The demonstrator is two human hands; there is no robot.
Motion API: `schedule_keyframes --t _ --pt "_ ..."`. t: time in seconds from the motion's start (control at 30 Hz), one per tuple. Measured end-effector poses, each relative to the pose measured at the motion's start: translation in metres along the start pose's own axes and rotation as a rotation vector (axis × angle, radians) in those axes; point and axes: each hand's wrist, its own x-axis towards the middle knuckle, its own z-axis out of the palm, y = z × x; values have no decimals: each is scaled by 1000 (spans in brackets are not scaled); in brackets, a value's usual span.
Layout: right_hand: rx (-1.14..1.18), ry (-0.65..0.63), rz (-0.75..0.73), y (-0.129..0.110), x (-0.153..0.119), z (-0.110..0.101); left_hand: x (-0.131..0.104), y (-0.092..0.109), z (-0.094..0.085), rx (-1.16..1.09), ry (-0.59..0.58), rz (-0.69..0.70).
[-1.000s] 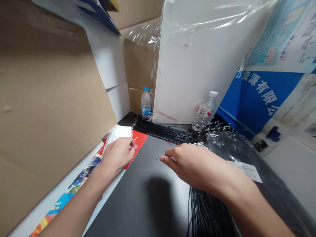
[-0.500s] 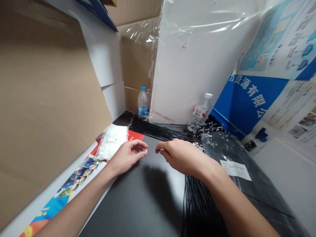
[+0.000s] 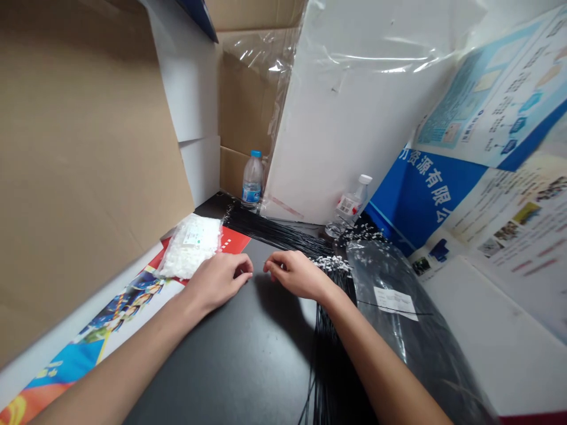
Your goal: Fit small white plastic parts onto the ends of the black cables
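I see the left hand (image 3: 219, 280) and right hand (image 3: 299, 276) facing each other, slightly apart, fingers curled above the dark table (image 3: 221, 366); I can't tell whether either pinches anything. A bag of white pieces (image 3: 190, 248) lies just left of the left hand. Black wires (image 3: 325, 360) run beneath the right forearm; another bundle (image 3: 279, 231) lies beyond both hands.

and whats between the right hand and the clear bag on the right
In the head view, white-ended black wires lie between the right hand and the clear plastic bag.
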Motion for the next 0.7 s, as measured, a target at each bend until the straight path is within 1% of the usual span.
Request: schedule_keyframes --t 0.07,0.13,0.23,0.33,0.43,0.6,0.7 --pt "29 12 -19 0 -1 0 0 2 -1 -99 40 11" --pt "73 42 -49 -1 -1 -1 1 5 -3 -278 77 -12" --pt "199 96 -118 -3 -1 0 2 8 -3 -593 77 -91" --pt "301 156 -173 -5 -1 1 3 8 -2 -814 74 -97" --pt "318 201 -186 -8 -1 1 4 7 -1 -903 77 -91" --pt "274 248 -178 -13 -3 -2 4 9 -1 -959 100 -105" --pt "252 255 -178 -15 -4 -3 4 10 -2 -987 106 -119"
